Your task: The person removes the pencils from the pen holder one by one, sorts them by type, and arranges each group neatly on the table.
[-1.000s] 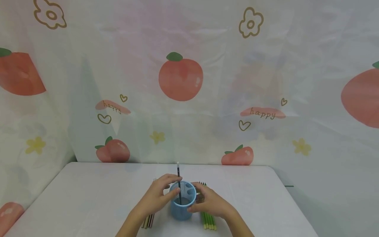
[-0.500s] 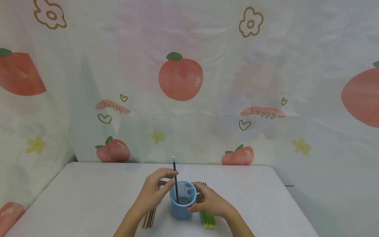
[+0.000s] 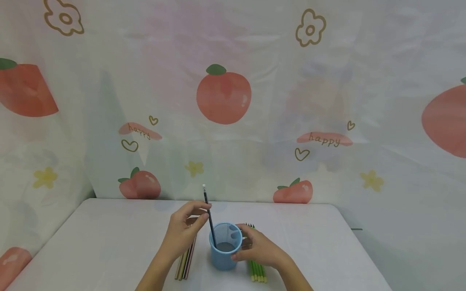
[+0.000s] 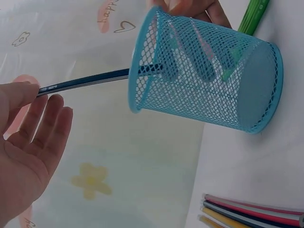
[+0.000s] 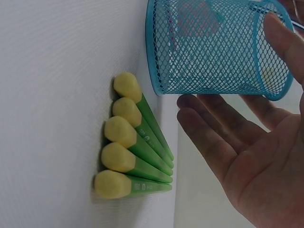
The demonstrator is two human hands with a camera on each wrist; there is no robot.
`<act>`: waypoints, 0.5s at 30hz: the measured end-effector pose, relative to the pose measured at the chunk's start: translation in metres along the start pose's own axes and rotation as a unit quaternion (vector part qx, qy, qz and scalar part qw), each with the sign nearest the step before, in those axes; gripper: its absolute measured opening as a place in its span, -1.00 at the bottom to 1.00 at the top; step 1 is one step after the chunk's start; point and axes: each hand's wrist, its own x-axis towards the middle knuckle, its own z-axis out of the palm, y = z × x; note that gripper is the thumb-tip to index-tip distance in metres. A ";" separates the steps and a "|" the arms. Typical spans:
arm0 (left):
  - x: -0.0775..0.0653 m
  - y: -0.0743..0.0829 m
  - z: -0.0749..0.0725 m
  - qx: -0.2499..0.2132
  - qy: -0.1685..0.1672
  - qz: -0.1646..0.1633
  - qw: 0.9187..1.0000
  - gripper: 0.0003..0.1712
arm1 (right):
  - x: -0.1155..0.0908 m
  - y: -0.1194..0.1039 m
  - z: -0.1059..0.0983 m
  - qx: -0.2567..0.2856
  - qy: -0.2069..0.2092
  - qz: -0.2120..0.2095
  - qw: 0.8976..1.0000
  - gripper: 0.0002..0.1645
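A light blue mesh pen holder (image 3: 223,262) stands upright on the table in the head view. My left hand (image 3: 182,232) pinches a dark pencil (image 3: 209,216) by its upper part, between thumb and fingers. The pencil leans left, white eraser end up, and its lower end is inside the holder, visible through the mesh (image 4: 204,76) in the left wrist view. Around the holder's right side, my right hand (image 3: 260,247) steadies it, thumb at the near rim and fingers toward the back. In the right wrist view, the thumb (image 5: 285,45) lies against the mesh near the rim.
Several green pencils (image 3: 257,273) with yellowish ends lie side by side to the right of the holder. On its left lie several gold, dark and red pencils (image 3: 186,262). A fruit-patterned cloth (image 3: 233,161) hangs behind the white table (image 3: 109,242).
My left hand has shifted left and upward with the dark pencil, which has risen and now tilts left against the holder's rim. My right hand and the holder have stayed put.
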 end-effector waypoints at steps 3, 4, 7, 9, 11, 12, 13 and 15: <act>0.001 0.004 -0.002 -0.027 0.009 -0.007 1.000 -0.77 | 0.000 0.000 0.000 -0.001 -0.001 -0.002 1.000 -0.15; 0.001 0.005 -0.003 -0.035 0.012 -0.013 0.999 -0.77 | 0.000 0.000 0.000 -0.001 -0.001 -0.003 1.000 -0.15; 0.001 0.009 -0.007 -0.051 0.018 -0.028 0.998 -0.75 | 0.000 -0.001 0.000 -0.002 -0.001 -0.004 1.000 -0.15; 0.002 0.012 -0.009 -0.058 0.021 -0.035 0.997 -0.75 | -0.001 -0.001 0.000 -0.004 0.000 -0.005 1.000 -0.15; 0.002 0.013 -0.011 -0.065 0.023 -0.038 0.997 -0.74 | -0.001 -0.001 0.000 -0.004 0.000 -0.007 1.000 -0.14; 0.002 0.014 -0.012 -0.068 0.023 -0.040 0.997 -0.73 | -0.001 -0.001 0.000 -0.004 -0.001 -0.008 1.000 -0.14; 0.002 0.015 -0.013 -0.069 0.024 -0.040 0.996 -0.73 | -0.002 -0.002 0.000 -0.004 -0.001 -0.008 1.000 -0.14; 0.002 0.015 -0.015 -0.069 0.025 -0.041 0.996 -0.73 | -0.002 -0.001 0.000 -0.003 -0.001 -0.008 1.000 -0.14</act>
